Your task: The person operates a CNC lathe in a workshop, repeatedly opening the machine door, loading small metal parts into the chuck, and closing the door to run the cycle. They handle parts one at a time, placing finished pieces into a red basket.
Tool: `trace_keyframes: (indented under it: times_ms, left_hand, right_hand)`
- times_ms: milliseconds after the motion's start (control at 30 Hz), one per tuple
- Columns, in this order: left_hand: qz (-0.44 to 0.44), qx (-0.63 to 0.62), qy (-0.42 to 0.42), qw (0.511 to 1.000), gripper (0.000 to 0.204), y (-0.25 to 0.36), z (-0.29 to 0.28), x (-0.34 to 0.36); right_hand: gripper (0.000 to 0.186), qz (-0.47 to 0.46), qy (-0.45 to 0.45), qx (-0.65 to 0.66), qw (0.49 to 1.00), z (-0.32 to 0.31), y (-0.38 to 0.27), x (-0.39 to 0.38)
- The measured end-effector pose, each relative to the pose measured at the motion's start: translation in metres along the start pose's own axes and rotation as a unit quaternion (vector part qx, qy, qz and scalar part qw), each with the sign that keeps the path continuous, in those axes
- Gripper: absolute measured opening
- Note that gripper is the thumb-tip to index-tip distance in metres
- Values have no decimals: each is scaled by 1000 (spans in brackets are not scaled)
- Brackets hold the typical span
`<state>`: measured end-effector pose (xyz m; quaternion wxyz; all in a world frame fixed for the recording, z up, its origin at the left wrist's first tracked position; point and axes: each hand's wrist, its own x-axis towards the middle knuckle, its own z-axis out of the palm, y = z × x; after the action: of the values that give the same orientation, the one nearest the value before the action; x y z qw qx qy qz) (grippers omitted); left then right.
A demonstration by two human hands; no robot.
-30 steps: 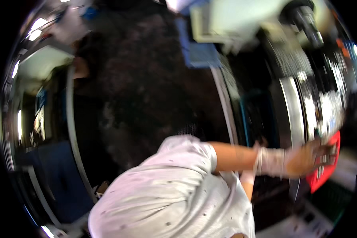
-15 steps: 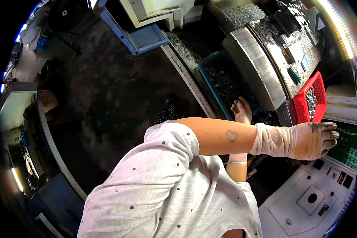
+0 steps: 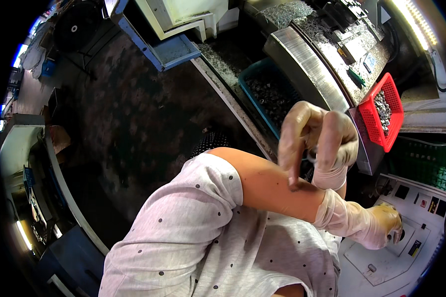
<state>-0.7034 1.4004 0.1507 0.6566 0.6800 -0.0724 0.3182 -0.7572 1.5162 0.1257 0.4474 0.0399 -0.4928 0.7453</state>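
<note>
The left hand (image 3: pixel 381 227) presses fingers on a white control panel (image 3: pixel 381 257). The right hand (image 3: pixel 317 143) (gloved) pinches something small. Dark floor (image 3: pixel 134 109), red basket (image 3: pixel 384 119).

Dim floor, bright strip-light glare upper right, fisheye bending.

Gloved hands: two, left hand (image 3: pixel 381 226) low on white control panel (image 3: pixel 381 257), right hand (image 3: pixel 317 143) raised, fingers curled.
Thin translucent gloves: two, one per hand.
Red perforated plastic basket (image 3: pixel 384 116) with small metal parts: one.
Teal plastic crate (image 3: pixel 267 96) with dark metal pieces: one.
Green plastic crate (image 3: pixel 423 163): one.
White control panel: one; round knobs or buttons on it: count unclear.
Blue flat tray (image 3: pixel 176 49) near machine base: one.
Loose metal parts in basket and crate: too many and too small to count.
</note>
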Motion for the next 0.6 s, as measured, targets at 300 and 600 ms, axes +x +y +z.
trace_keyframes:
  times_ms: [300,600]
  left_hand:
    - [-52,-94,-11,994,28,3,-4,3]
    - [-64,-168,-6,984,22,3,-22,8]
  right_hand:
    - [9,56,-47,-293,953,2,-13,15]
    - [11,-63,215,-230,947,-22,-4,-1]
